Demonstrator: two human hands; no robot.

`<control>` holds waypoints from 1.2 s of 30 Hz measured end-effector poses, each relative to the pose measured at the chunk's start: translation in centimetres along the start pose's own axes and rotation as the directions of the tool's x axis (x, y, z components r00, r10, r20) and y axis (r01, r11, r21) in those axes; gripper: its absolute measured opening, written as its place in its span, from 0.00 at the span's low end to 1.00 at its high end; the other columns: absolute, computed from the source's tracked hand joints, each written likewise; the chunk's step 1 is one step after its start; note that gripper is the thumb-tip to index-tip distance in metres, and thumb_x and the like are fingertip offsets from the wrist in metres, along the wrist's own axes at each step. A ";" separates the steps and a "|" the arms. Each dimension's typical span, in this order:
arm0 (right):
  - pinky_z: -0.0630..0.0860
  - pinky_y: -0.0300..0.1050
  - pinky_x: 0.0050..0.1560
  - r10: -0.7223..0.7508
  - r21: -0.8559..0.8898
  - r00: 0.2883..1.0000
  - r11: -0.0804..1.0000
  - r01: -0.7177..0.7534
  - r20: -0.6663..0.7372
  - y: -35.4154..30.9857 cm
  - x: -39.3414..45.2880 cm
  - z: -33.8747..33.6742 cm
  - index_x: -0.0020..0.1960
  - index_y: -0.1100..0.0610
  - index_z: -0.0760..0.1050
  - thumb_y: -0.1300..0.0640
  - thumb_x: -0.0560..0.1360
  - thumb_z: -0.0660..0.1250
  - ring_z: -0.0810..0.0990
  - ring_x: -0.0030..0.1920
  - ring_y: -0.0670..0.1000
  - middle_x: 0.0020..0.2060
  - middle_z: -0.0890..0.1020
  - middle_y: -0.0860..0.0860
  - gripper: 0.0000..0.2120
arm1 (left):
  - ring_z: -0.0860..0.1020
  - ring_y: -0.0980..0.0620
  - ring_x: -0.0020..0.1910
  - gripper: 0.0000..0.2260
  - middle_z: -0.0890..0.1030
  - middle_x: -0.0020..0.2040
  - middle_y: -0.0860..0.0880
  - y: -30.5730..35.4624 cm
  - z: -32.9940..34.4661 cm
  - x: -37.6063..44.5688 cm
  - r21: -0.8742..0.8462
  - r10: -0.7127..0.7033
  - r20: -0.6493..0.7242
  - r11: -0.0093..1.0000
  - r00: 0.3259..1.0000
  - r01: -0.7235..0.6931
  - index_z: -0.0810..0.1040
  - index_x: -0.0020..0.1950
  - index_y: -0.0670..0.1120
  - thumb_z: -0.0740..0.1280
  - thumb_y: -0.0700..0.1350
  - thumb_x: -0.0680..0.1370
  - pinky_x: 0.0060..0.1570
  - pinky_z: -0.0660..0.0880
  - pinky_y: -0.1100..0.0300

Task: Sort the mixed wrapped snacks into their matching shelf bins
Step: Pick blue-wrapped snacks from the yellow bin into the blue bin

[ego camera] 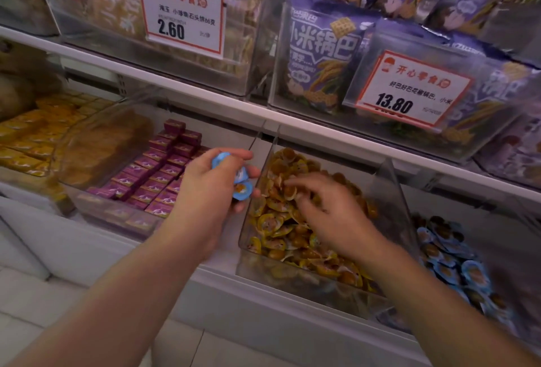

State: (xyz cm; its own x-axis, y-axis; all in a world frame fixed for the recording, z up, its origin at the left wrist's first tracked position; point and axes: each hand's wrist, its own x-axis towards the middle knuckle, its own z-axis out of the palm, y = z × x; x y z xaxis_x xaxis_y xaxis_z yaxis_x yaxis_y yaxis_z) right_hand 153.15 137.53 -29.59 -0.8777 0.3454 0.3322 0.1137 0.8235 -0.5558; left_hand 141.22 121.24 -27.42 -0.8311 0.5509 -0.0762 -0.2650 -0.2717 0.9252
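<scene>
Two blue packs (238, 179) sat clenched in my left hand (205, 191), just beside the yellow bin (248, 237). My right hand (325, 208) dug among the yellow packs (281, 229), fingers (292, 183) curled, though whether they pinched anything I could not tell. I judged the risk: the blue bin (453, 255) lay beyond my right fingers, so crossing over could drop a blue pack among yellows.

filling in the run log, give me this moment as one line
left hand holds blue-wrapped snacks | right hand picking in yellow-wrapped snack bin | blue-wrapped snack bin to its right
</scene>
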 end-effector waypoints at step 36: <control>0.46 0.67 0.76 0.106 -0.620 0.881 0.749 0.234 0.461 3.9 3.1 4.8 0.69 0.48 0.70 0.36 0.77 0.58 0.64 0.72 0.51 0.66 0.72 0.47 0.26 | 0.82 0.49 0.30 0.10 0.84 0.36 0.49 -0.7 -0.9 0.5 0.202 0.103 -0.017 0.975 0.995 -0.097 0.81 0.43 0.48 0.62 0.39 0.80 0.21 0.69 0.61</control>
State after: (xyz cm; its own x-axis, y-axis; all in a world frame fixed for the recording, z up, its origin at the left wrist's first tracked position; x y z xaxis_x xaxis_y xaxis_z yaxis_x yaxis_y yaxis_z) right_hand 148.70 139.68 -34.37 -0.9758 0.1846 -0.1176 0.1686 0.9766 0.1337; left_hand 140.53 121.04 -28.48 -0.8622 0.5065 0.0128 -0.0786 -0.1589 0.9842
